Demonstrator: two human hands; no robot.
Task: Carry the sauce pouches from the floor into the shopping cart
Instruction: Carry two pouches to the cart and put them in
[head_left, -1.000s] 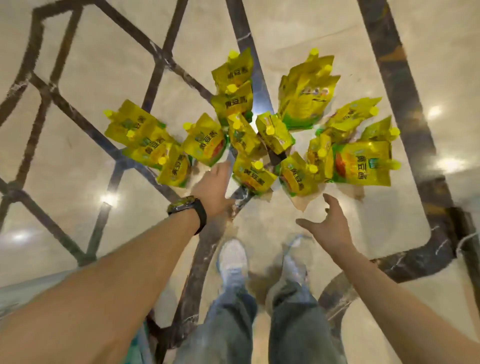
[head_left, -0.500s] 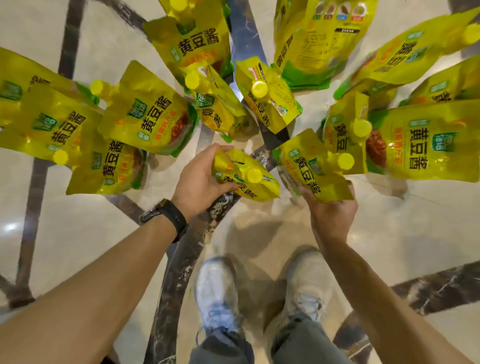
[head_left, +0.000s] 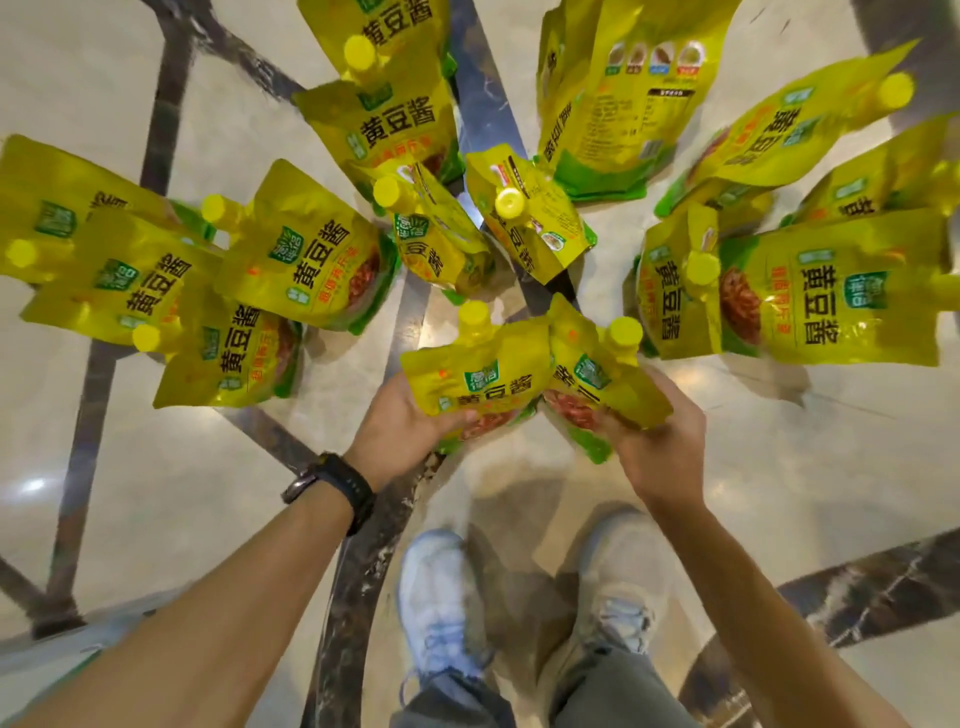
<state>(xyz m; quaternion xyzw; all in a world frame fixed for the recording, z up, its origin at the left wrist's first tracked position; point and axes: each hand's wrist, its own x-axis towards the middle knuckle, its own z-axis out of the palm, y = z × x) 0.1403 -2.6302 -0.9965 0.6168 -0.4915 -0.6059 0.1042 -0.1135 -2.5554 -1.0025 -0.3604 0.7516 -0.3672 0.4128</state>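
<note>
Marble floor (head_left: 156, 493), beige with dark inlay bands. Yellow sauce pouches (head_left: 311, 260) strewn across its far side, several overlapping. Two more held just above it at centre, touching each other: left pouch (head_left: 478, 374) gripped by left hand (head_left: 400, 431), fingers curled underneath, thumb on front; right pouch (head_left: 597, 379) gripped by right hand (head_left: 660, 441), fingers wrapped round its bottom. Pale sneakers (head_left: 441, 597) at near edge. Black watch (head_left: 337, 486) on left wrist.

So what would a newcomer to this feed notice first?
First, the bright yellow sauce pouches fanned across the marble floor, filling the upper half. Then, at centre, the left hand grips one pouch and the right hand a second pouch, side by side above the white shoes.
</note>
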